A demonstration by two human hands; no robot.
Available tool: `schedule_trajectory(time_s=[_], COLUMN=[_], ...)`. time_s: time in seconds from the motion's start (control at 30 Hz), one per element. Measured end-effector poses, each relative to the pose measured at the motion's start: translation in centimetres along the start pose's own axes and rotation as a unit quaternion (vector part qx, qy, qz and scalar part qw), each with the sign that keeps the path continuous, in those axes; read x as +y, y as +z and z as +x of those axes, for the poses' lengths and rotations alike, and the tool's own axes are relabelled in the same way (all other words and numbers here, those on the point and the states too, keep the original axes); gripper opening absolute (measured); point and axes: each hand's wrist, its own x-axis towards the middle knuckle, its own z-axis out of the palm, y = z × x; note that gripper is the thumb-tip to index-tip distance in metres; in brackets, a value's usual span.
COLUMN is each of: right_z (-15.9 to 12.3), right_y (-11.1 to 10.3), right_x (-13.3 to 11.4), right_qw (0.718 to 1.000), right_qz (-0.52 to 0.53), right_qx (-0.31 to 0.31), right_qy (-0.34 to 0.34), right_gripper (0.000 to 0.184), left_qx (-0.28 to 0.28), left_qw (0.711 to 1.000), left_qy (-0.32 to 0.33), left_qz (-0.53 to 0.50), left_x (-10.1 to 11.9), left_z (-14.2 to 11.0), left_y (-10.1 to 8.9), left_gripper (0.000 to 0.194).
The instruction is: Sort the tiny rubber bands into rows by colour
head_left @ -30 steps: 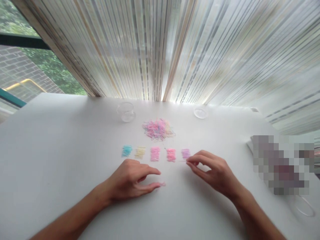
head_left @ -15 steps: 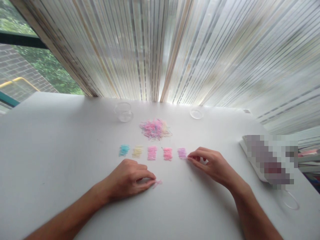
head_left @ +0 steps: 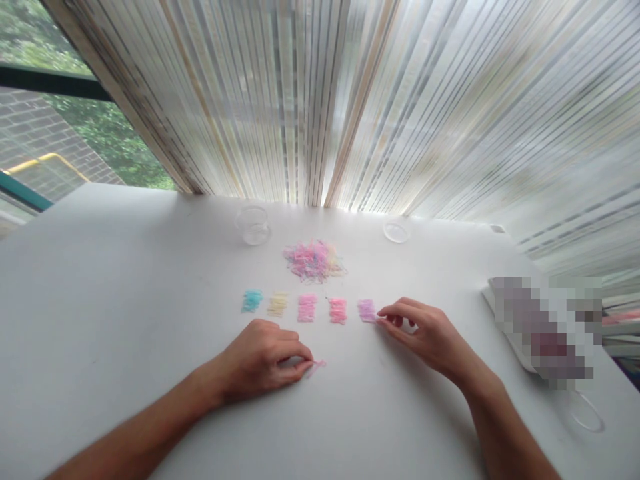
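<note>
My left hand [head_left: 273,357] is pinched shut on a few pink rubber bands [head_left: 319,367], thin loops whose ends stick out past the fingertips just above the table. My right hand [head_left: 417,330] is closed, thumb and forefinger pressed together at the right edge of a stack of purple rubber bands [head_left: 367,311], on the end of one purple band. To the left of that stack, in a row, lie coral-pink bands [head_left: 338,311], light pink bands [head_left: 307,309], yellow bands [head_left: 277,305] and blue bands [head_left: 252,301]. Behind the row is a mixed pile of bands [head_left: 313,260].
A clear round container [head_left: 255,232] stands at the back left of the white table [head_left: 125,300]; a clear round lid [head_left: 397,232] lies at the back right. A blurred-out object [head_left: 535,333] with a loop cord rests at the right. A striped curtain [head_left: 300,100] hangs behind the table.
The whole view has shifted slightly to the right and down. Both hands hold nearly the same places beside the bands; the right fingertips stay at the purple stack.
</note>
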Motion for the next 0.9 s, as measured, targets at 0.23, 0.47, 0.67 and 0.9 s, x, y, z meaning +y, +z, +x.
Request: schedule_trajectory(time_s=[0.23,0.47,0.67,0.9], right_z=[-0.2,-0.5,-0.3,-0.3], right_y=[0.7,5.0,5.5,5.4], right_x=[-1.7,-4.7,-4.7,-4.9], right_qw=[0.998,0.98,0.979,0.98], right_qz=[0.031,0.103,0.122,0.121], right_qx=[0.046,0.015,0.009,0.032], right_qy=[-0.04,-0.167,-0.162,-0.156], right_gripper=[0.011,0.015,0.008,0.008], left_qx=[0.036,0.037,0.037,0.03], left_qw=[0.998,0.996,0.994,0.995], left_qy=[-0.01,-0.025,-0.026,-0.028], left_qz=[-0.046,-0.083,-0.095,-0.092], left_x=[0.2,0.7,0.8,0.7], left_z=[0.3,0.5,0.6,0.5], left_y=[0.0,0.2,0.2,0.2], left_gripper=[0.009,0.007,0.008,0.011])
